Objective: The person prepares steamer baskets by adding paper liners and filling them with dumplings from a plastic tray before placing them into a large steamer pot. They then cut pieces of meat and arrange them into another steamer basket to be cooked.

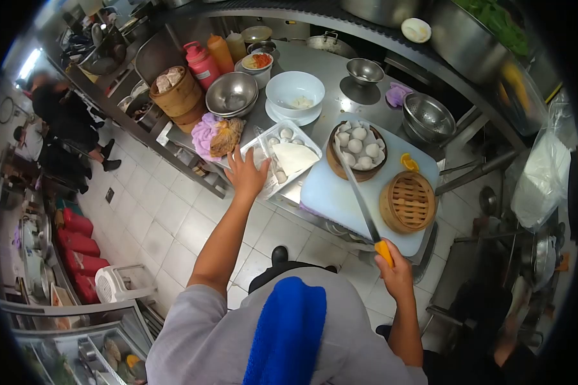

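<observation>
My right hand [397, 269] is wrapped round the yellow handle of a long knife [362, 204]. Its blade slants over the pale blue cutting board [331, 205], and the tip overlaps the edge of a bamboo steamer [332, 163]. White round balls [358, 135] fill that steamer on a paper liner. With fingers spread, my left hand [247, 174] lies at the left edge of a white plastic tray [313, 138]. The tray holds several similar balls, a white sheet [295, 158] and some clear film. A slatted bamboo lid [410, 202] sits on the board's right side.
Behind the tray stand a white bowl [294, 86], steel bowls [231, 94], a pink squeeze bottle [202, 66] and stacked steamers [176, 93]. Orange slices [409, 163] and a colander [428, 117] are at the right. A shelf overhangs the counter's back. Other people [61, 115] stand at far left.
</observation>
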The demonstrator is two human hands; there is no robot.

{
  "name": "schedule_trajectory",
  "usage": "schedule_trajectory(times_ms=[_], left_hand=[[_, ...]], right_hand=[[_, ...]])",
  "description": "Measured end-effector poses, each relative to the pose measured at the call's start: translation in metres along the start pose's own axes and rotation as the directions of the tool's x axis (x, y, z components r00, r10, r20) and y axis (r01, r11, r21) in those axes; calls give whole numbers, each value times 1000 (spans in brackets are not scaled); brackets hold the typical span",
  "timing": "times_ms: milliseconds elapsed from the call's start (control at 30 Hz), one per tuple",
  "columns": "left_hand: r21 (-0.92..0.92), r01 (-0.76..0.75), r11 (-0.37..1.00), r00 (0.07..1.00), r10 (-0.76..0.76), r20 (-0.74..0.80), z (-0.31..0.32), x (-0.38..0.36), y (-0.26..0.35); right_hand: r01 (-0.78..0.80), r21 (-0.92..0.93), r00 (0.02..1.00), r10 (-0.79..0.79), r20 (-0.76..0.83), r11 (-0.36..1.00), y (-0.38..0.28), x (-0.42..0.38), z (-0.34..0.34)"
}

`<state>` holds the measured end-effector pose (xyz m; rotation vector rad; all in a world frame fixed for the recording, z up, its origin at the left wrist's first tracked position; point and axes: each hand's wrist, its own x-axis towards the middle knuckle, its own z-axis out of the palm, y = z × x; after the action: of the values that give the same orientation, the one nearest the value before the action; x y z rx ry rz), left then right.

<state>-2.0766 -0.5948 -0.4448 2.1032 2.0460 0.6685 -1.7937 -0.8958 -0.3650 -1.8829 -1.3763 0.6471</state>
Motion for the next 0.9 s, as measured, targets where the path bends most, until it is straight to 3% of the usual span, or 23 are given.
schedule_trajectory(times_ms=[33, 100, 233, 267, 367, 400, 433, 467, 500, 567, 633, 700, 833, 900], left_hand=[[-7, 33, 999, 999, -33, 18, 6, 12, -5], [-22, 91, 996, 994, -90, 68, 16, 31, -18], [-100, 11, 995, 964, 16, 265, 17, 67, -50], [-36, -29, 999, 954, 38, 297, 1, 66, -45], [-119, -99, 988, 790, 151, 595, 7, 84, -66], [-215, -26, 976, 758, 159, 632, 8, 83, -72], [-340, 39, 940, 778, 184, 600, 8, 79, -81], [-462, 100, 882, 799, 205, 565, 14, 73, -92], [-576, 154, 803, 820, 221, 527, 22, 66, -102], [-649, -63, 758, 942, 259, 212, 48, 54, -143], [-626, 128, 769, 893, 186, 411, -43, 36, -126], [-650, 266, 712, 862, 127, 492, -61, 26, -152], [-692, 358, 627, 847, 94, 523, -96, 11, -175], [-715, 423, 557, 828, 85, 555, -106, 6, -179]], right_hand=[[124, -133, 991, -130, -34, 983, 5, 5, 12], [45, -227, 999, -48, -9, 973, -3, 10, 23], [-53, -378, 999, 44, -31, 924, 9, 14, 45], [-66, -378, 998, 55, -38, 923, 8, 15, 48], [202, -325, 958, -256, -131, 924, 18, 19, 63], [-15, -114, 996, 5, -94, 993, 16, 15, 69], [-249, 87, 968, 250, -2, 965, 4, 9, 74], [-473, 257, 881, 454, 132, 843, -6, 8, 79], [-467, 343, 884, 436, 167, 815, -13, 11, 89], [-456, 509, 889, 396, 230, 730, -31, 19, 119], [-441, 690, 885, 405, 230, 573, -47, 38, 157], [-432, 783, 865, 450, 220, 448, -76, 69, 186], [-338, 824, 866, 493, 84, 454, -102, 144, 239], [-250, 620, 874, 449, -187, 744, -60, 186, 290]])
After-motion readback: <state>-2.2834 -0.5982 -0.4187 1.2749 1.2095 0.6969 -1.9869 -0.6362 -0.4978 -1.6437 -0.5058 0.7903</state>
